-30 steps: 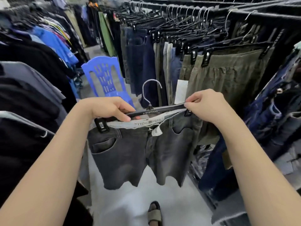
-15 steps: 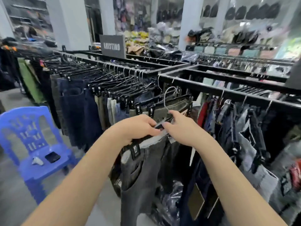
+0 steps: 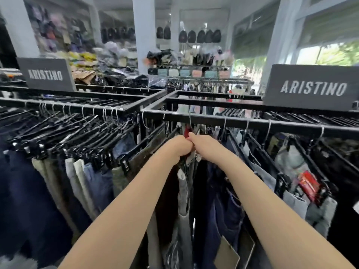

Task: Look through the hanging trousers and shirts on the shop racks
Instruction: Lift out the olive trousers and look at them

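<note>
My left hand and my right hand meet just under the black rack rail, fingers curled round the black hanger of the grey denim shorts. The shorts hang edge-on below my hands, squeezed between olive trousers on the left and dark blue jeans on the right. The hanger's wire hook reaches up to the rail. My hands hide most of the hanger bar.
A dense row of trousers on black clip hangers fills the left rack. More jeans and grey shorts hang on the right rack. Two grey ARISTINO signs stand on the racks. A white pillar and bag shelves lie beyond.
The grey shorts went from being held spread out in front of me to hanging edge-on at the rail. My hands came together at the hanger, and my view lifted and turned right.
</note>
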`<state>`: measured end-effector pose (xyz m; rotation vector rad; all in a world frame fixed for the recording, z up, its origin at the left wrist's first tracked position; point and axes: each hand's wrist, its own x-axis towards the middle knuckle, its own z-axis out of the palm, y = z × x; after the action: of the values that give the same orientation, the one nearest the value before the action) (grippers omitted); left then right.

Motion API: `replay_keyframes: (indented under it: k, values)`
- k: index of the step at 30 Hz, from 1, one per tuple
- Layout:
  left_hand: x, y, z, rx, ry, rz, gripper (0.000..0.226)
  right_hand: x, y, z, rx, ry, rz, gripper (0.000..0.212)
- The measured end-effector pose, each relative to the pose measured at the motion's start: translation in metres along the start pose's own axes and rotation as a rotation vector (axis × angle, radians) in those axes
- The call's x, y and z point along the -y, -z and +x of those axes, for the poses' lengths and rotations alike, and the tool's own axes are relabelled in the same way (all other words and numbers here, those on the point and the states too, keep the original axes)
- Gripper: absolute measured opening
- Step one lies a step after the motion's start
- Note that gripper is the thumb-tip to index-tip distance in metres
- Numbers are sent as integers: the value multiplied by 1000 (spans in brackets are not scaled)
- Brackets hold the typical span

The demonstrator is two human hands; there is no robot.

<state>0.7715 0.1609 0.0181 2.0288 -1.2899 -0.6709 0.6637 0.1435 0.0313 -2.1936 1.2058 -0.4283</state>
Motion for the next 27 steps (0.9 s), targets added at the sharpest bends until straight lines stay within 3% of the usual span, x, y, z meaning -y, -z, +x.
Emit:
replay_keyframes:
  k: [3, 6, 9, 12, 14, 17, 22, 27]
  values:
    - [15, -10, 12, 60, -33, 21, 38, -6, -2, 5, 32, -139, 113, 60]
    - [25, -5, 11, 61, -134, 154, 33, -8, -6, 6, -2, -101, 21, 57]
    - [40, 18, 0, -213, -342, 273, 22, -12, -12, 8, -5, -48, -121, 48]
    - [71, 40, -9, -395, -481, 466, 33, -19, -14, 8, -58, -57, -129, 48]
    - [88, 53, -8, -344, -383, 601, 45, -23, -12, 7, -98, -45, -96, 38]
    - [94, 75, -6, -247, -210, 537, 48, -30, -7, 7, -102, -9, -77, 32]
    - [94, 100, -4, -112, -172, 505, 42, -39, -5, 7, -122, -9, -52, 32]
    - [99, 97, -9, -86, -149, 393, 40, -19, -7, 5, -184, 51, -401, 30]
